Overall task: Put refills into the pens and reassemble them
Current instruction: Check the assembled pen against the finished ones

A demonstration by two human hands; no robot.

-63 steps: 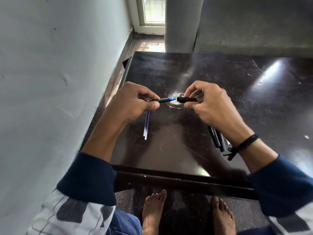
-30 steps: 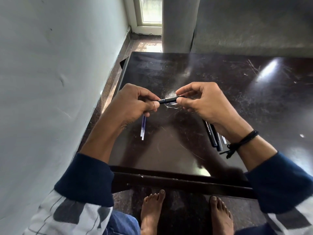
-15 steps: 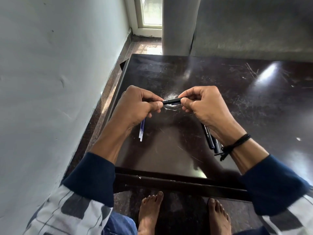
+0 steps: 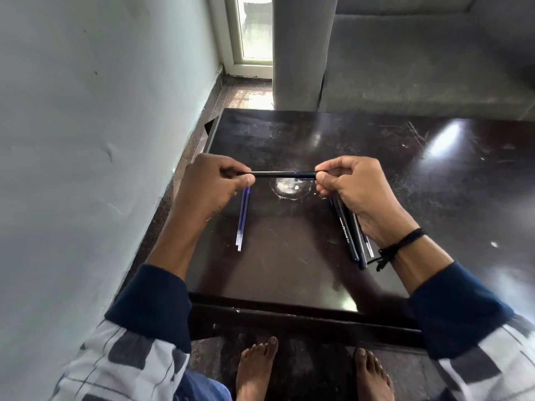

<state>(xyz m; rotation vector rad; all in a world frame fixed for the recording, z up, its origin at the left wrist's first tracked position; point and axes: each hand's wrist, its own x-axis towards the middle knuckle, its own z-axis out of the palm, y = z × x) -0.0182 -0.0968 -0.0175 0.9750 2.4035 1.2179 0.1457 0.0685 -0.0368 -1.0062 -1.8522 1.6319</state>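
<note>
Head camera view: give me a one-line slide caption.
A black pen held between left hand and right hand over a table bearing refills and other pens.

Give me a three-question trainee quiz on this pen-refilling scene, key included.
1. True or false: the black pen lies loose on the table.
2. The blue refills lie nearest to: A) the left hand; B) the right hand; C) the window.
3. Fill in: the right wrist wears a black ____.

Key: 1 false, since both hands pinch its ends above the table; 2 A; 3 cord.
</note>
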